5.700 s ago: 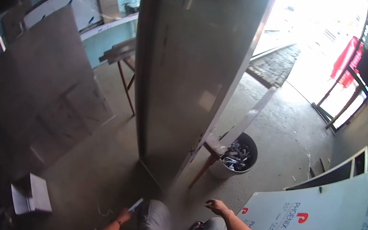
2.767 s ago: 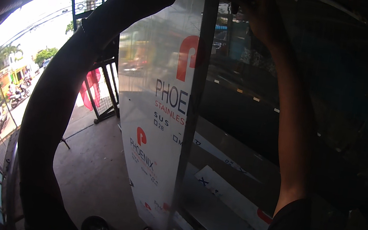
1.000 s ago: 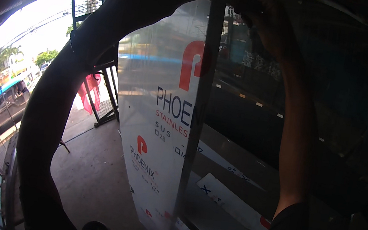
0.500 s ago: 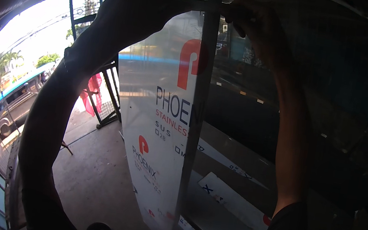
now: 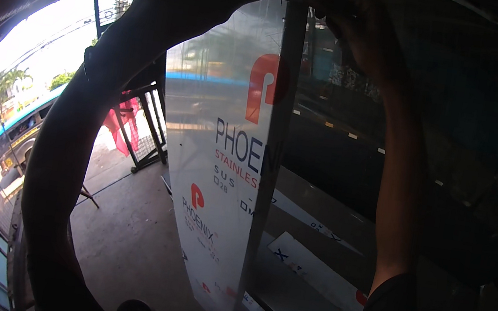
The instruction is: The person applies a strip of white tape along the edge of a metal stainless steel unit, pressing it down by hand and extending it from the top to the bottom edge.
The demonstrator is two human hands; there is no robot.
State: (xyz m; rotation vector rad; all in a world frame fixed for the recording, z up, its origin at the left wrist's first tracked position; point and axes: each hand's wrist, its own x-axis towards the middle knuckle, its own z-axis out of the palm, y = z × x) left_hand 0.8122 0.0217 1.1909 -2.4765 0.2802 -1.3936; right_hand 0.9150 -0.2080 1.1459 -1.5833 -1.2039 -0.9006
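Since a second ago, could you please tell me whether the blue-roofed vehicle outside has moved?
Yes: the vehicle has moved rightward in the view, closer to the gate.

A tall, upright metal sheet is standing between the arms, blocking a straight pass from the left hand to the right hand lower down. Open air is running between the left arm and the sheet's pale face, above the concrete floor; beyond, a dark metal frame is barring part of that gap. Room is also appearing between the sheet and the right forearm, though shadow is making its depth uncertain. Below, flat pale strips are taking up space.
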